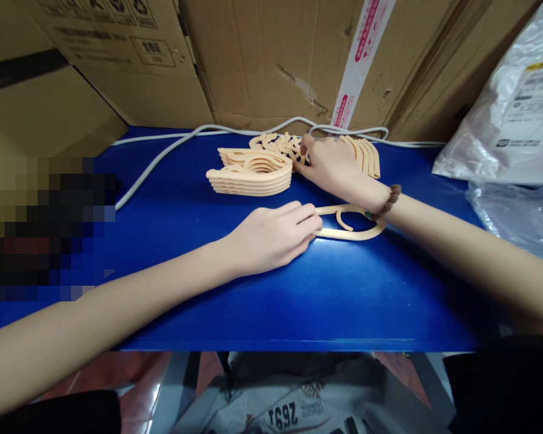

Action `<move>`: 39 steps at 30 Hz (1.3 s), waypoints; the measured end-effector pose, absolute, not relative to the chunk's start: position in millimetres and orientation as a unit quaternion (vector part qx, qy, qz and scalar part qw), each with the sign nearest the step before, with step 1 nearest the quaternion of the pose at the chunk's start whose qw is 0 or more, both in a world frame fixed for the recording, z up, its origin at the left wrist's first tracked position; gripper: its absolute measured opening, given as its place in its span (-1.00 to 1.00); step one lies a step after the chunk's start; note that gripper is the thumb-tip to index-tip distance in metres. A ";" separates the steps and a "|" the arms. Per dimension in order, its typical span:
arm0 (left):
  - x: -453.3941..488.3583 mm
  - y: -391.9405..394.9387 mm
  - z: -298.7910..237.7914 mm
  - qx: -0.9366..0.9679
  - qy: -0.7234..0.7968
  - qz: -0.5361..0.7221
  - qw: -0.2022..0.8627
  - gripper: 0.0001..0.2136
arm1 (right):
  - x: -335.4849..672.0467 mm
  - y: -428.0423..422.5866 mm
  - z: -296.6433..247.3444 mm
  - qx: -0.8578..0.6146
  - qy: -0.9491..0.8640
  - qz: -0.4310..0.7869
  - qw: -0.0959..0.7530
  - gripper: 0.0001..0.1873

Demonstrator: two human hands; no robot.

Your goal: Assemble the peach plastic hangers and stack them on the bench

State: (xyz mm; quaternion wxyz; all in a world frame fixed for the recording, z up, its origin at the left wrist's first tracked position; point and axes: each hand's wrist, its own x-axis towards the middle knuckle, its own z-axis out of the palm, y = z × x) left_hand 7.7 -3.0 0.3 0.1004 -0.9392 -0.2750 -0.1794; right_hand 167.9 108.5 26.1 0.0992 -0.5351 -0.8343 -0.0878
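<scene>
My left hand lies palm down on the table, its fingers closed over the left end of a beige plastic hanger arm. This piece is a long flat loop with a curled inner hook. Farther back, my right hand reaches down into a pile of small beige hooks, fingers bent; what they grip is hidden. A neat stack of beige hanger arms sits left of that hand. Just beyond its wrist stand more curved beige hanger pieces, partly covered by the hand.
Large cardboard boxes wall off the back of the blue table. A white cable runs along the rear. Clear plastic packaging occupies the right side. A blurred-out patch covers the left edge. Below hangs a grey printed bag.
</scene>
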 end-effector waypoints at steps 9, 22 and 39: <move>6.8 -3.1 -0.5 -0.939 -0.275 -0.182 0.102 -0.81 | 155.9 115.7 31.3 -0.589 -0.802 -0.055 0.085 -0.68; 7.2 -3.3 -0.8 -0.938 -0.274 -0.184 0.105 -0.80 | 148.8 114.3 39.3 -0.617 -0.783 -0.032 0.070 -0.67; 7.4 -3.2 -1.1 -0.938 -0.271 -0.191 0.105 -0.81 | 150.2 120.0 40.7 -0.621 -0.780 -0.009 0.079 -0.64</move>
